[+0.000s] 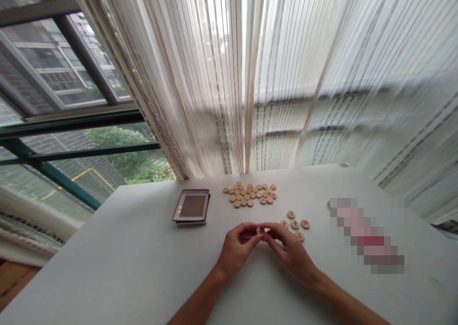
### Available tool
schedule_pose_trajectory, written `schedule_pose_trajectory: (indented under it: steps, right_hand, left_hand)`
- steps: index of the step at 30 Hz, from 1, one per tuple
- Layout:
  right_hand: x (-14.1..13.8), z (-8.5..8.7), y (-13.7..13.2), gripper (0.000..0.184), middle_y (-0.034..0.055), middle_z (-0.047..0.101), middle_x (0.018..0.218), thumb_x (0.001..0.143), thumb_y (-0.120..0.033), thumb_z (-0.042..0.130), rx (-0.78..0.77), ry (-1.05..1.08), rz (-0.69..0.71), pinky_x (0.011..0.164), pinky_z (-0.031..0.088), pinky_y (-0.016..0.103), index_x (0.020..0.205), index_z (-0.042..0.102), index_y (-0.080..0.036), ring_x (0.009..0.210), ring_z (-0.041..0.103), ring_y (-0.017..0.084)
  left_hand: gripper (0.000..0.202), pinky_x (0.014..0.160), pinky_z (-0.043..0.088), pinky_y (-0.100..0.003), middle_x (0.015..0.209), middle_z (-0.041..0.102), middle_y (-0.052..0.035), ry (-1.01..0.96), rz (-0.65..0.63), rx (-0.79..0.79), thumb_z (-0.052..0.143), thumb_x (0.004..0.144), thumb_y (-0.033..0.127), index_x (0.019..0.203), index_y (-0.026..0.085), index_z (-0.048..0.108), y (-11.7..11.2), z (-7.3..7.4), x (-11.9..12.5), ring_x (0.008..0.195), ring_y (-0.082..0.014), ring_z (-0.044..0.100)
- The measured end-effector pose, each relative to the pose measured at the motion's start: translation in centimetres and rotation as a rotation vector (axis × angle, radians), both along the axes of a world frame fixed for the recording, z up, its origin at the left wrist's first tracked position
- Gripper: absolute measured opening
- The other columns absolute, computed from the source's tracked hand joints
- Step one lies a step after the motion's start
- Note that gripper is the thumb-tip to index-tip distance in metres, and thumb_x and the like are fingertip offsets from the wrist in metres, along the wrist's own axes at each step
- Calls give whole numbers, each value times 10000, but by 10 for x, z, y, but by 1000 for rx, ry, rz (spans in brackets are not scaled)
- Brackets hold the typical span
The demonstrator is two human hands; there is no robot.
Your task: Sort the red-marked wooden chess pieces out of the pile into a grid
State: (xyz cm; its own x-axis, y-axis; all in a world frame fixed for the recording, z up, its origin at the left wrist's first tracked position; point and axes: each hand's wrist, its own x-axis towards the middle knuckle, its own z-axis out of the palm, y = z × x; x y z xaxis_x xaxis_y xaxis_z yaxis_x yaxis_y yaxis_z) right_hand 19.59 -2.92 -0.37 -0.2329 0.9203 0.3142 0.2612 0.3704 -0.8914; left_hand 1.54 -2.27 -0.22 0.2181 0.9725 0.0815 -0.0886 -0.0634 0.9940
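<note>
Between the fingertips of my left hand [234, 248] and my right hand [286, 248] is a round xiangqi piece [260, 230] with a red mark on its face. Both hands pinch it from opposite sides, a little above the white table [143, 267]. Beside my right hand lie several loose xiangqi pieces [295, 224], face up with red or dark characters; the nearest are partly hidden by the fingers. Farther back, a cluster of wooden xiangqi pieces [246, 193] lies mostly blank side up, a few showing red marks.
A shallow rectangular box [192, 206] with a brown panel and reddish rim sits left of the cluster. On the right lies a long pixelated pinkish thing [365, 232] that I cannot make out. Striped sheer curtains [229, 100] hang behind the table, with a window [64, 67] at left.
</note>
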Motion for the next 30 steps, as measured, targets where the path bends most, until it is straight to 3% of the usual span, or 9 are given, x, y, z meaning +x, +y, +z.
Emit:
schedule_pose_trajectory:
  steps: [9,15,23,30]
  right_hand:
    - [0,-3,0,252,68,722,1013,941,-382,593,-54,66,-24,838,596,363,1140,625,-230,899,713,217]
    - [1,-4,1,246,81,696,1067,931,-360,612,-23,83,17,867,583,380,1137,631,-226,939,693,224]
    - [1,-2,2,246,68,699,1044,923,-351,629,-26,62,28,790,583,347,1133,636,-222,861,684,201]
    - [1,-1,-1,271,85,690,1118,954,-363,577,-97,123,64,878,577,370,1176,625,-215,962,687,216]
  left_hand:
    - [354,824,567,-328,1027,738,-102,95,-15,31,723,817,408,1066,160,683,-1,2,-1,909,-222,706]
    - [350,833,560,-330,986,747,-92,63,-22,26,737,809,387,1071,166,668,0,0,-1,904,-220,709]
    - [359,799,564,-326,993,749,-116,30,-77,-17,703,844,382,1119,159,648,0,-1,-3,884,-220,717]
    - [348,774,558,-312,928,750,-99,-12,-77,-25,720,833,381,1086,155,643,0,0,-2,820,-198,713]
